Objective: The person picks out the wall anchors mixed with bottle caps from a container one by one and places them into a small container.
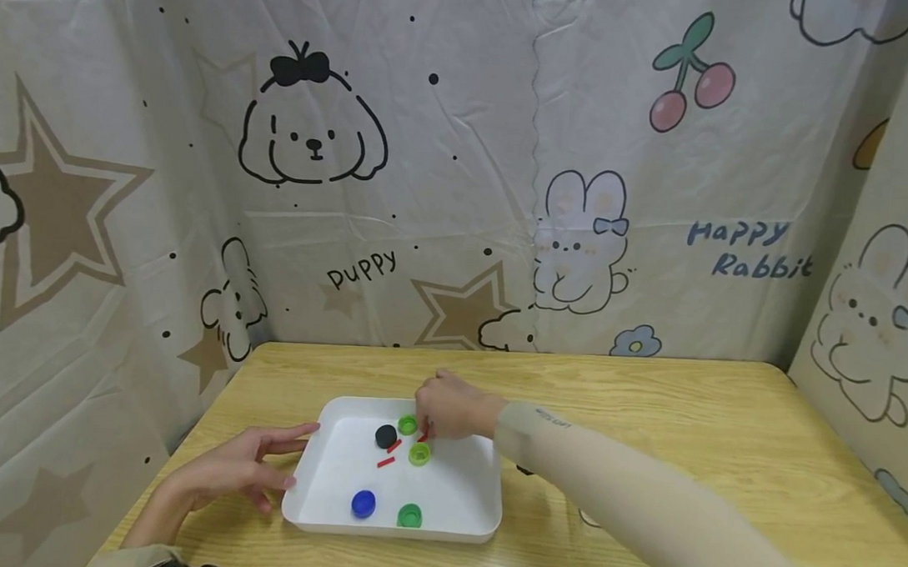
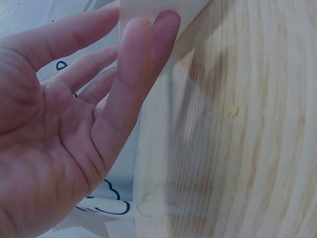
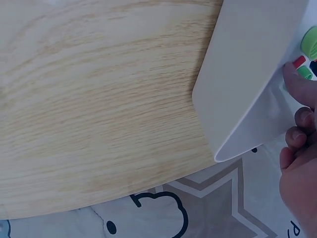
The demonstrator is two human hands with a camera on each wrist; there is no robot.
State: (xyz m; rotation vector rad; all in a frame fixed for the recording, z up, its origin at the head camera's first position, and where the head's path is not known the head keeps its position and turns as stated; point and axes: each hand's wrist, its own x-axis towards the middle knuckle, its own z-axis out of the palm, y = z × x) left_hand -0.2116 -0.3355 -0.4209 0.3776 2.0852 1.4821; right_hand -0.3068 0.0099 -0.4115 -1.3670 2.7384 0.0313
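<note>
While straight left fingers (image 2: 130,64) touch a smooth tray (image 1: 319,479), right fingers (image 3: 299,85) pinching a red stick (image 3: 299,61), round caps (image 1: 364,504) nearby.

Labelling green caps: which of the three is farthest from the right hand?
The green cap by the tray's near wall, right of the blue cap; the other two green caps lie close to the right hand.

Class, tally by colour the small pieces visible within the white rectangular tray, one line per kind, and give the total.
Green round plastic-looking caps: 3
Black round cap: 1
Blue round cap: 1
Short red strips, one at the right hand: 3
Total in view: 8
</note>
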